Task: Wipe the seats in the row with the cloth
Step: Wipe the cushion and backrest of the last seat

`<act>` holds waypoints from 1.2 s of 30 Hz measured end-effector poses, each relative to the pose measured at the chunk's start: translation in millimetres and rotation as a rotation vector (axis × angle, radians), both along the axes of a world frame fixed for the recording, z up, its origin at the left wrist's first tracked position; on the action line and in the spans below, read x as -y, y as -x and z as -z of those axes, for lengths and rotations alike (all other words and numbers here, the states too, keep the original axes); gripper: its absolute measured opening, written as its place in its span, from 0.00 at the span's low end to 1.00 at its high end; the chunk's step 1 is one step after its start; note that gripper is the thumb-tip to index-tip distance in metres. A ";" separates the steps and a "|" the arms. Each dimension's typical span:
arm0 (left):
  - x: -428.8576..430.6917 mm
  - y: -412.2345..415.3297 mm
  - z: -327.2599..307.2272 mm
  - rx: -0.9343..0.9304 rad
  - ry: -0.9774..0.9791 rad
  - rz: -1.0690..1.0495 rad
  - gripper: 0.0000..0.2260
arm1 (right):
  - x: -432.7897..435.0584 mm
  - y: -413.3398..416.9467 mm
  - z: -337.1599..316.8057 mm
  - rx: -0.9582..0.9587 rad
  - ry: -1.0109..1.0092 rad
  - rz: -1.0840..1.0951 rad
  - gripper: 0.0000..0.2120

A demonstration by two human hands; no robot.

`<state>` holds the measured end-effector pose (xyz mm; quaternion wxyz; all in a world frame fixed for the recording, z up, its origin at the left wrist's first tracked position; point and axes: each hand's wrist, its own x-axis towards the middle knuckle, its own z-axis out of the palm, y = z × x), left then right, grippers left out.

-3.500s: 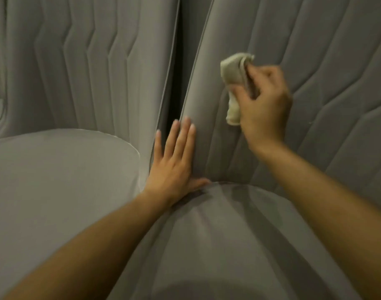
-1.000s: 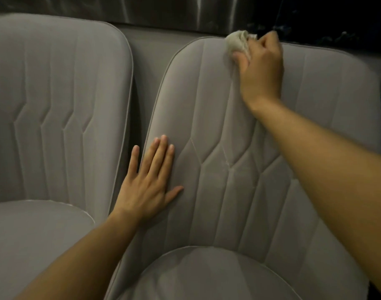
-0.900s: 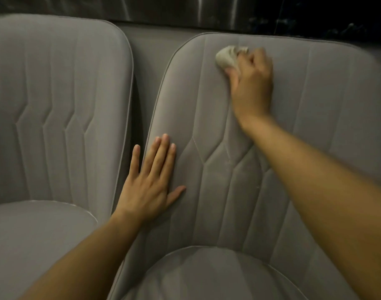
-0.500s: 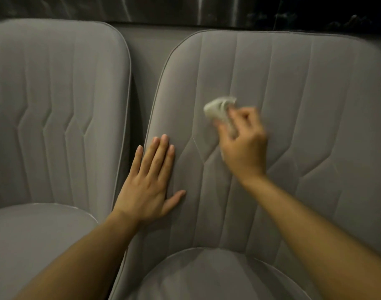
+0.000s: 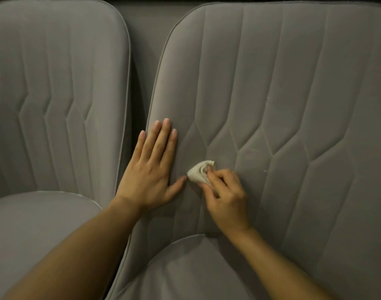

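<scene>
The right hand (image 5: pixel 226 200) pinches a small, crumpled off-white cloth (image 5: pixel 199 172) between curled fingers and thumb, the wad bunched tight, apparently to give a firm pad for rubbing. The cloth sticks out just beyond the fingertips, up and left of the grip, and presses on the lower part of the grey quilted velvet backrest (image 5: pixel 293 105), which rises above the grip and spreads to its right. Just left of the grip the left hand (image 5: pixel 150 172) lies flat, fingers straight and together, holding nothing, along the backrest's piped edge; its thumb tip nearly meets the cloth. I judge that it braces the backrest against the rubbing. Below the grip lies the seat's rounded grey cushion (image 5: pixel 196 267), probably due next. Farther left, past a dark gap, stands a second matching grey seat (image 5: pixel 55 94); whether it has been wiped cannot be told.
</scene>
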<state>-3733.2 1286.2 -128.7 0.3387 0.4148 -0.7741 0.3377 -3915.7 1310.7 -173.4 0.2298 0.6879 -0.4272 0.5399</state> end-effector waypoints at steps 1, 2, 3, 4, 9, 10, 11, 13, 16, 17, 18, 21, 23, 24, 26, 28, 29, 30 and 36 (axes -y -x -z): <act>-0.1 -0.2 0.4 -0.004 0.003 0.007 0.39 | -1.7 2.3 -13.6 0.018 0.021 0.000 0.13; 0.2 -0.3 0.3 -0.006 0.006 0.011 0.39 | -1.0 5.4 -32.1 0.064 0.061 0.018 0.11; 0.6 -0.3 -0.3 -0.006 0.006 0.008 0.39 | 2.1 9.8 -55.3 0.138 0.105 0.049 0.10; 0.4 -0.3 -1.1 -0.007 0.000 0.002 0.39 | 7.4 14.5 -79.0 0.218 0.139 0.085 0.09; -9.0 -1.8 8.7 -0.023 -0.060 -0.004 0.38 | 30.0 18.2 -95.1 0.108 0.124 0.203 0.07; -11.3 -3.0 13.0 -0.024 -0.071 0.001 0.38 | 26.6 14.4 -70.5 0.083 0.095 0.206 0.08; -12.8 -4.3 16.4 -0.021 -0.074 0.004 0.38 | 19.9 10.0 -43.1 0.077 0.063 0.198 0.09; -13.1 -6.1 18.3 -0.016 -0.068 0.008 0.38 | 4.3 4.4 5.7 0.068 -0.010 0.158 0.12; -13.3 -5.1 18.9 -0.016 -0.076 -0.004 0.38 | -9.9 6.8 35.1 0.046 -0.088 0.072 0.14; -14.0 -5.6 21.7 -0.022 -0.075 -0.004 0.38 | -12.2 8.7 33.5 0.051 -0.108 0.045 0.14; -14.7 -5.8 25.8 -0.028 -0.076 0.001 0.38 | -14.1 9.9 27.7 0.066 -0.119 0.026 0.14; -16.1 -7.1 33.8 -0.048 -0.071 0.015 0.39 | -11.0 10.7 -14.9 0.149 -0.041 0.037 0.14; -16.0 -7.4 34.2 -0.050 -0.070 0.019 0.39 | 1.8 9.8 -56.9 0.220 0.049 0.058 0.15; -16.0 -7.4 33.8 -0.051 -0.071 0.024 0.38 | 10.0 9.5 -74.0 0.240 0.078 0.072 0.14; -16.0 -7.2 32.7 -0.052 -0.068 0.032 0.38 | 23.9 6.5 -84.0 0.220 0.087 0.119 0.12; -16.5 -7.3 32.7 -0.050 -0.069 0.037 0.38 | 24.2 -1.6 -50.5 0.154 0.054 0.156 0.10; -16.3 -7.5 32.9 -0.050 -0.064 0.036 0.38 | 18.4 -6.4 -23.8 0.126 0.028 0.151 0.10; -16.5 -7.7 32.8 -0.049 -0.060 0.031 0.38 | 9.6 -10.0 3.6 0.098 -0.011 0.127 0.11; -18.1 -6.9 32.8 -0.052 -0.084 0.006 0.39 | -28.3 0.3 57.1 0.024 -0.264 -0.057 0.14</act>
